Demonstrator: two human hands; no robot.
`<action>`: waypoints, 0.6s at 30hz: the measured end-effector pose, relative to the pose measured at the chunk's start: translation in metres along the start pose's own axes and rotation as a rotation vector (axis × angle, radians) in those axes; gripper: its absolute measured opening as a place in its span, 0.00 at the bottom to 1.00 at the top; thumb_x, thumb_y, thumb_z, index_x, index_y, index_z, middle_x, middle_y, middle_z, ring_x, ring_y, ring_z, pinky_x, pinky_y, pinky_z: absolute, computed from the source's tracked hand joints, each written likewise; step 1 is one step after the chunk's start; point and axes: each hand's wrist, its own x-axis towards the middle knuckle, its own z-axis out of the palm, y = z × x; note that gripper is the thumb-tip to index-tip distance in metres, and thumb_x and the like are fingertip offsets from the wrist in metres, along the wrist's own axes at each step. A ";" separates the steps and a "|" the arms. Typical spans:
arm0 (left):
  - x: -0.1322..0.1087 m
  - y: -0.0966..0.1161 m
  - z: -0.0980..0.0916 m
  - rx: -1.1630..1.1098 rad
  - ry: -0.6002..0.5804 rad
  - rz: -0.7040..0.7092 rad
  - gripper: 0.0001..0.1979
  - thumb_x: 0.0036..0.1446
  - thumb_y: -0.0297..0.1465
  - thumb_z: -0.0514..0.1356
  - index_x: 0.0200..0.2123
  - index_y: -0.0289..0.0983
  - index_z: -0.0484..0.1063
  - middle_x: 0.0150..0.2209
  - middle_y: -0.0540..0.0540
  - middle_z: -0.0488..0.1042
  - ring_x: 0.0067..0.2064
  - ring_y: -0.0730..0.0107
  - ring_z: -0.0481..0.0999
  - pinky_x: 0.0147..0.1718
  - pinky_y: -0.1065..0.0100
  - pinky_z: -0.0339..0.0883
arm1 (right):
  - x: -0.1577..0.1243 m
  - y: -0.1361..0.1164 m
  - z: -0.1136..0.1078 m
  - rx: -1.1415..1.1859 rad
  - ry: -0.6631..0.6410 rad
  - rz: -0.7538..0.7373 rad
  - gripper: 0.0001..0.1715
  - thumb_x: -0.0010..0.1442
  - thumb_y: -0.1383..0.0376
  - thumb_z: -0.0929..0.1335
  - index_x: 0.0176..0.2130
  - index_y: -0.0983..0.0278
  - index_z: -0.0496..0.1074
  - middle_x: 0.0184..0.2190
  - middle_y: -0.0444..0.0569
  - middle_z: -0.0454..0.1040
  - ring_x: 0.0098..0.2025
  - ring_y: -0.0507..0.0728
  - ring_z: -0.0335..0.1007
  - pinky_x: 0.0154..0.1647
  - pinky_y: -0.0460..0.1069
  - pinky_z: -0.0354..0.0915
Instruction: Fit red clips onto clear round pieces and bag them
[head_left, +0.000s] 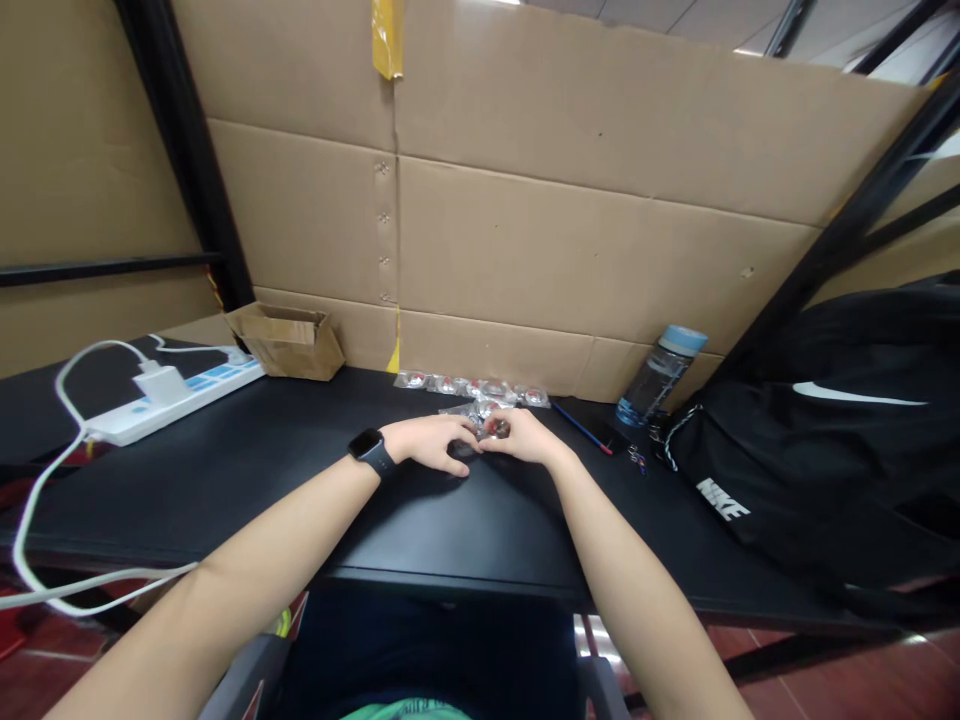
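Note:
My left hand (437,443), with a dark watch (372,452) on its wrist, lies low over the black tabletop with thumb and fingers apart. Its fingertips come close to those of my right hand (523,437). The right thumb and fingers curl round a small round item with red on it (496,428), which looks like one of the shiny packets. Just beyond the hands lie more clear-wrapped packets (491,408), partly covered by my fingers. Behind these, several similar packets (446,384) form a row along the cardboard wall.
On the left stand a white power strip (202,385) with a plugged-in cable and an open cardboard box (296,345). To the right are a blue pencil (581,425), a small keyring (637,459), a blue-lidded bottle (660,375) and a large black bag (825,430). Cardboard (510,230) closes off the back.

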 end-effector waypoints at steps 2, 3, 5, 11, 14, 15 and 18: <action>0.000 -0.001 0.002 -0.007 -0.008 -0.005 0.24 0.54 0.43 0.67 0.54 0.42 0.76 0.59 0.43 0.70 0.56 0.58 0.73 0.57 0.66 0.63 | 0.000 0.000 0.000 0.024 -0.013 -0.013 0.16 0.50 0.56 0.77 0.36 0.63 0.78 0.27 0.42 0.76 0.29 0.53 0.68 0.33 0.46 0.60; 0.000 -0.002 0.002 -0.010 -0.015 -0.005 0.25 0.54 0.43 0.66 0.54 0.42 0.76 0.60 0.43 0.69 0.56 0.57 0.73 0.57 0.66 0.63 | 0.000 0.000 0.000 0.025 -0.014 -0.015 0.16 0.50 0.55 0.77 0.35 0.63 0.79 0.28 0.42 0.76 0.30 0.53 0.69 0.33 0.46 0.60; 0.000 -0.003 0.003 -0.004 -0.030 -0.012 0.26 0.55 0.44 0.66 0.56 0.43 0.75 0.62 0.42 0.68 0.58 0.56 0.72 0.58 0.65 0.61 | 0.000 0.000 -0.001 0.019 -0.010 -0.006 0.15 0.50 0.55 0.77 0.33 0.62 0.79 0.28 0.43 0.77 0.31 0.53 0.70 0.34 0.47 0.61; 0.001 -0.005 0.005 0.032 -0.051 -0.030 0.29 0.55 0.42 0.65 0.61 0.47 0.70 0.66 0.44 0.64 0.62 0.53 0.69 0.60 0.62 0.60 | -0.002 0.004 -0.008 -0.042 -0.017 0.040 0.13 0.47 0.57 0.78 0.31 0.62 0.79 0.27 0.43 0.78 0.30 0.54 0.71 0.33 0.47 0.60; 0.001 -0.004 0.007 0.038 -0.038 -0.034 0.30 0.56 0.43 0.65 0.62 0.47 0.69 0.67 0.43 0.62 0.61 0.53 0.70 0.59 0.62 0.61 | -0.002 0.006 -0.008 0.010 -0.039 0.047 0.12 0.47 0.58 0.78 0.31 0.62 0.80 0.27 0.43 0.78 0.28 0.54 0.71 0.32 0.47 0.61; 0.001 -0.003 0.007 0.038 -0.036 -0.032 0.30 0.56 0.44 0.65 0.62 0.46 0.69 0.67 0.43 0.62 0.62 0.52 0.70 0.59 0.62 0.60 | -0.003 0.006 -0.008 0.028 -0.043 0.047 0.12 0.48 0.58 0.77 0.31 0.62 0.80 0.27 0.44 0.78 0.28 0.54 0.71 0.32 0.47 0.61; 0.001 -0.001 0.009 0.033 -0.047 -0.026 0.30 0.57 0.46 0.64 0.62 0.46 0.69 0.68 0.41 0.60 0.64 0.51 0.66 0.61 0.60 0.59 | -0.003 0.004 -0.008 0.070 -0.068 0.036 0.11 0.51 0.58 0.76 0.32 0.62 0.81 0.27 0.44 0.79 0.29 0.54 0.72 0.32 0.47 0.63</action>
